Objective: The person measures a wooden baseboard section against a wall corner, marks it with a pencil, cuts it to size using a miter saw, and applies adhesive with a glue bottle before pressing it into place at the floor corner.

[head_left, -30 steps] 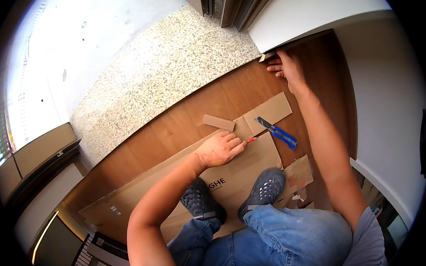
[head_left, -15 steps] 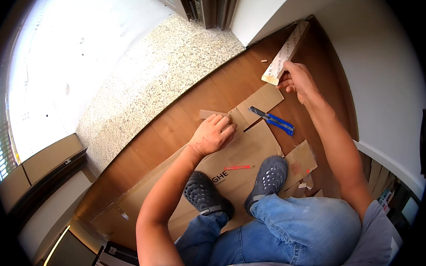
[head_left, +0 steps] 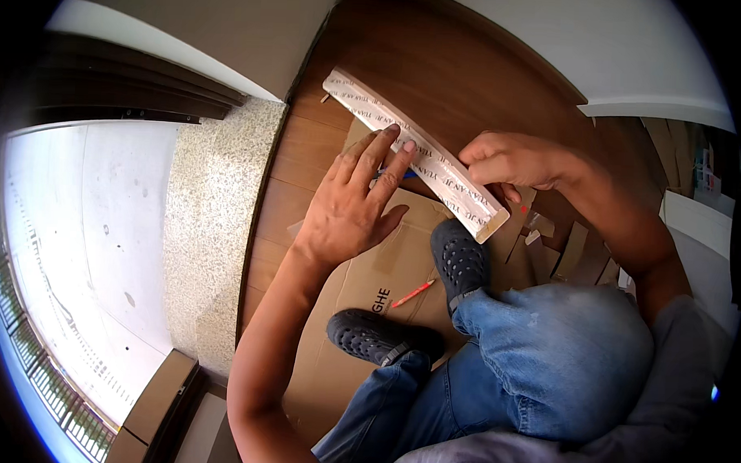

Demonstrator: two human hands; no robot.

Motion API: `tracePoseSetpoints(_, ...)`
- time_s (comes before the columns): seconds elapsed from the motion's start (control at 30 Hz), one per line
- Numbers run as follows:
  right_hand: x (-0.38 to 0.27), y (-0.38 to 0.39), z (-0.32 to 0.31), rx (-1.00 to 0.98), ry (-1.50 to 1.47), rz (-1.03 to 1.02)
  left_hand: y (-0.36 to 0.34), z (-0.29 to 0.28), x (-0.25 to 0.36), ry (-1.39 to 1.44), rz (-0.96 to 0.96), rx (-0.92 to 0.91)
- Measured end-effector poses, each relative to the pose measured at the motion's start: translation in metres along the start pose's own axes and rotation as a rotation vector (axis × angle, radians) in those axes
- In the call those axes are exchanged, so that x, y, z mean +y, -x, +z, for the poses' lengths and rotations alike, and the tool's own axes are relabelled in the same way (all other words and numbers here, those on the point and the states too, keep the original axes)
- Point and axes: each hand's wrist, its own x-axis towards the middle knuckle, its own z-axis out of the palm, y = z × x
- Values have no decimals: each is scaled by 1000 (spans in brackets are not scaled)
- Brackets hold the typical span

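A long, narrow trim strip (head_left: 442, 175) with a folded edge, covered in white printed film, slants across the middle. My right hand (head_left: 524, 162) is closed on its right edge towards the near end. My left hand (head_left: 345, 199) has its fingers stretched out, the fingertips over the strip's left edge; whether they press on it cannot be made out. Behind the left fingers, a blue utility knife (head_left: 408, 175) shows only in part. A red pencil (head_left: 413, 293) lies on the flattened cardboard (head_left: 361, 272) between my shoes.
Cardboard scraps (head_left: 578, 251) lie to the right of my right shoe (head_left: 461, 255). Brown wooden flooring (head_left: 410, 45) runs up to the white wall (head_left: 541, 29). A speckled stone sill (head_left: 216, 210) borders the floor on the left. A tiny offcut (head_left: 324, 98) rests by the strip's far end.
My right hand has brought the trim strip nearer and turned it. My left hand has let go of a short brown piece and risen to the strip. The view has swung right.
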Motion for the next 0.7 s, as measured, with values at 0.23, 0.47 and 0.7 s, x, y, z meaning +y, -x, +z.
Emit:
tracePoseSetpoints(0.23, 15, -23, 17, -318, -59, -167, 13, -20, 25, 251, -304, -518)
tracePoseSetpoints(0.47, 23, -79, 30, 156, -274, -296, 70, -42, 48, 296, -825, -396)
tracePoseSetpoints(0.7, 86, -124, 47, 701, 650, -552, 97, -38, 52, 591, -974, -91)
